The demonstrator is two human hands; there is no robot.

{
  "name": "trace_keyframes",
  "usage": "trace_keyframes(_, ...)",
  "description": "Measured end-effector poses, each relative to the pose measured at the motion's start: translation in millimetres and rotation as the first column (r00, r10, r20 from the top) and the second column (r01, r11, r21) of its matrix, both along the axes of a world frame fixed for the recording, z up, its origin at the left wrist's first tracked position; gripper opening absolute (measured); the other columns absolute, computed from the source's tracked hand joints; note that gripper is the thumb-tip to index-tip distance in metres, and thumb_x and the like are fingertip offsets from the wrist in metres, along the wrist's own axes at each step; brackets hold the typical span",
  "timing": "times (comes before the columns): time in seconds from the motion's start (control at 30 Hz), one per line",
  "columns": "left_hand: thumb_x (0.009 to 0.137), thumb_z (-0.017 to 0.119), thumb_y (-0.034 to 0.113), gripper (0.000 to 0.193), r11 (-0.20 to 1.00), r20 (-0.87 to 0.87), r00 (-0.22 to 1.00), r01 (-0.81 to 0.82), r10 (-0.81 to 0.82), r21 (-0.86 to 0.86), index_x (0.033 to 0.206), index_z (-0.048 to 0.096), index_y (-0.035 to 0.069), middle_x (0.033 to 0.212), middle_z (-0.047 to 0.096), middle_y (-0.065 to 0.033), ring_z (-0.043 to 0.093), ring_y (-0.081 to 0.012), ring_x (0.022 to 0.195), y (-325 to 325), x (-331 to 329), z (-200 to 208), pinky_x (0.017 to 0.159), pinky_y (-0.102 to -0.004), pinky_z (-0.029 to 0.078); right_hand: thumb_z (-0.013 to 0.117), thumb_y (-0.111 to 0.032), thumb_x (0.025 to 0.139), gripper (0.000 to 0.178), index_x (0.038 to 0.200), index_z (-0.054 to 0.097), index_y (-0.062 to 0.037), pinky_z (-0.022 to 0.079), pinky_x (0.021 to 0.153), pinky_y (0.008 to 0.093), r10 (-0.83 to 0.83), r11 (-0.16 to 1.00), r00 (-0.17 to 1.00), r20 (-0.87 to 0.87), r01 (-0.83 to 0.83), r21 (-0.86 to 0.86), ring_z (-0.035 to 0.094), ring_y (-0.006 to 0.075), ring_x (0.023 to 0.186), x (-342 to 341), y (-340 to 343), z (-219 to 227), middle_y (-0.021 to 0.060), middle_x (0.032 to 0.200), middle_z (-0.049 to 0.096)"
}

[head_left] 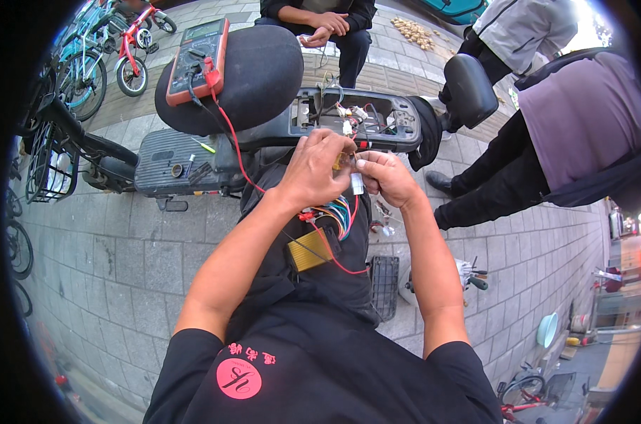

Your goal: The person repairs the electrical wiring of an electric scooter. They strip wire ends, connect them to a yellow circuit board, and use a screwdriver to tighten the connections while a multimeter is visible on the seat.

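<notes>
My left hand (315, 169) is closed, with thumb and fingers pinching a small amber, see-through piece (342, 164) whose kind I cannot make out. Against its other side, the fingertips of my right hand (389, 177) are pinched together on something too small to name. A white connector (356, 184) hangs just below my right fingertips. On my lap lies a yellow finned box (310, 251) with a bundle of coloured wires (339, 214). Ahead of my hands is the scooter's open under-seat bay (405, 121), with loose wires and white plugs.
An orange-edged multimeter (199, 60) rests on the tipped-back black seat (267, 71), its red lead running toward me. Small tools lie on the footboard (158, 152). One person sits opposite; others stand at the right (582, 127). A black crate-like tray (385, 286) is beside my leg.
</notes>
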State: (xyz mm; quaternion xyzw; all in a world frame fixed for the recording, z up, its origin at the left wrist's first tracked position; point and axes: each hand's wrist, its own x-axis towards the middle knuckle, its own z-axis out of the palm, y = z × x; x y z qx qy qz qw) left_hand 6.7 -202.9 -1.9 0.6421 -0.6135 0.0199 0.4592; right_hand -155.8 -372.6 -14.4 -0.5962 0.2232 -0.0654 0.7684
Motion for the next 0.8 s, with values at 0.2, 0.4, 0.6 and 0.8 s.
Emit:
trace_keyframes(0.2,0.085,0.081,0.009,0.031,0.998,0.104,0.993,0.052,-0.049,-0.032,0.114,0.071,0.011,0.108,0.075,-0.0050,0.066,-0.0301,0.119,-5.3,7.5,5.2,0.100,-0.0480,0.049,0.070,-0.019,0.106,0.027,0.123,0.074,0.0020,0.038,0.052,0.0247,0.015,1.000,1.000,0.013,-0.015,0.003,0.048,0.0050,0.060,-1.8,-5.1,0.3,-0.0033,0.083,0.064)
trace_keyframes(0.4,0.086,0.079,0.008,0.022,0.986,0.168,0.983,0.103,-0.080,-0.132,0.108,0.073,0.010,0.103,0.074,-0.0069,0.070,-0.0301,0.109,-8.0,18.8,-0.2,0.093,-0.0449,0.051,0.070,-0.018,0.105,0.026,0.121,0.074,0.0019,0.039,0.053,0.0241,0.027,0.999,1.000,0.012,-0.027,-0.030,0.049,0.0048,0.060,-0.8,-2.8,4.5,-0.0029,0.084,0.066)
trace_keyframes(0.6,0.087,0.074,0.006,0.021,0.998,-0.006,0.998,0.056,-0.056,-0.019,0.108,0.073,0.006,0.092,0.067,-0.0113,0.068,-0.0331,0.091,-14.2,24.6,-19.4,0.079,-0.0411,0.054,0.069,-0.019,0.106,0.026,0.121,0.074,0.0012,0.040,0.055,0.0243,0.048,0.999,0.999,-0.005,-0.048,0.000,0.049,0.0050,0.061,0.8,-5.5,4.5,-0.0043,0.081,0.062)
trace_keyframes(0.8,0.090,0.077,0.026,0.026,0.960,-0.374,0.927,0.104,0.001,0.260,0.110,0.075,0.009,0.092,0.067,-0.0084,0.069,-0.0263,0.083,-6.3,16.9,-1.8,0.076,-0.0410,0.055,0.068,-0.018,0.106,0.026,0.123,0.073,0.0020,0.041,0.055,0.0243,0.043,0.999,0.999,-0.018,-0.043,-0.007,0.048,0.0049,0.060,1.0,-5.5,5.7,-0.0040,0.082,0.062)
